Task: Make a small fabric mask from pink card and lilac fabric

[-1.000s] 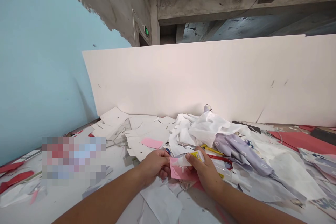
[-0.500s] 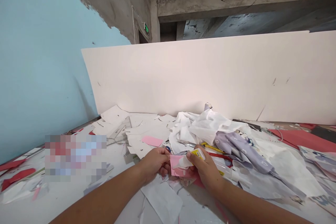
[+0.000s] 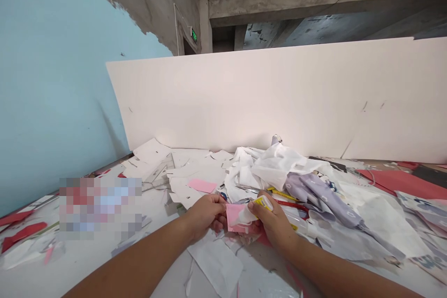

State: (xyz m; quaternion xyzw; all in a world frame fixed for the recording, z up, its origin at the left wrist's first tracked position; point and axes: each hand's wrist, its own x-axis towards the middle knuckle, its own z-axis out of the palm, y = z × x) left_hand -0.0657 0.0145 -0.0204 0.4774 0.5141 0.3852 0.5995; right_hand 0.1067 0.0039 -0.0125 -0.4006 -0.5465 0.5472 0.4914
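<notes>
Near the lower middle, my left hand (image 3: 208,216) pinches the left edge of a small pink piece (image 3: 233,213). My right hand (image 3: 274,223) is wrapped round a white glue bottle (image 3: 262,205) with a yellow label, tilted so that its white nozzle points down and left over the pink piece. The right edge of the piece lies by the fingers of my right hand, partly hidden. Another pink piece (image 3: 202,186) rests on white card scraps (image 3: 185,172) just beyond my left hand.
White cloth (image 3: 279,165) and lilac fabric (image 3: 321,195) are heaped at right, beside a yellow cutter (image 3: 282,194) and a red-handled tool (image 3: 291,205). Red sheets (image 3: 394,184) lie far right. A tall white board (image 3: 261,102) stands behind, and a blue wall (image 3: 52,79) rises left.
The nozzle has shifted slightly over the pink piece, and the bottle is tilted a little differently. Both hands keep their hold. The whole view has moved slightly.
</notes>
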